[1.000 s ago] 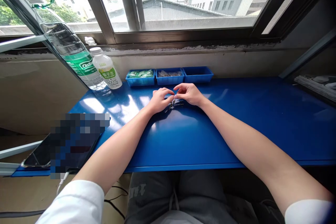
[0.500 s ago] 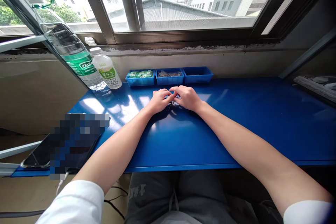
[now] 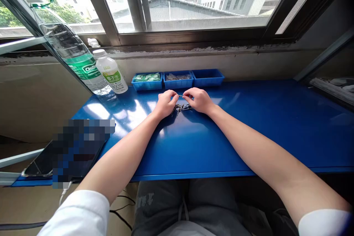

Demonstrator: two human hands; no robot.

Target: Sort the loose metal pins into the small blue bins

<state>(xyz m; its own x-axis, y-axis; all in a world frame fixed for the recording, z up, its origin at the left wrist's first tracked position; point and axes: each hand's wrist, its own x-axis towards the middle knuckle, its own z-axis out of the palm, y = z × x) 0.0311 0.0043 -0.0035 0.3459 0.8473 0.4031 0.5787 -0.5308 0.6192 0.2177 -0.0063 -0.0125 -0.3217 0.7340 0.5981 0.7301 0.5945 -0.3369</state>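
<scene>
Between my two hands a small thin rod-like piece [image 3: 180, 96] spans the gap, too small to name more closely. The fingertips of my left hand [image 3: 166, 102] pinch its left end. My right hand [image 3: 199, 100] is closed on its other end, thumb and forefinger together. Just below the hands, a loose pile of small dark, thin metal-looking pieces [image 3: 180, 108] lies on the blue table [image 3: 193, 147]. Part of that pile is hidden behind my fingers.
Three blue bins stand along the back: one with green packets [image 3: 147, 77], one with brownish packets [image 3: 177, 77], and a dark-bottomed right bin [image 3: 208, 78]. A large water bottle [image 3: 80, 62] and a white bottle [image 3: 111, 72] stand at left, near a blurred dark device [image 3: 83, 151].
My hands have drawn apart and slightly away from me, with the thin piece now showing between the fingertips. More of the pile below them is visible.
</scene>
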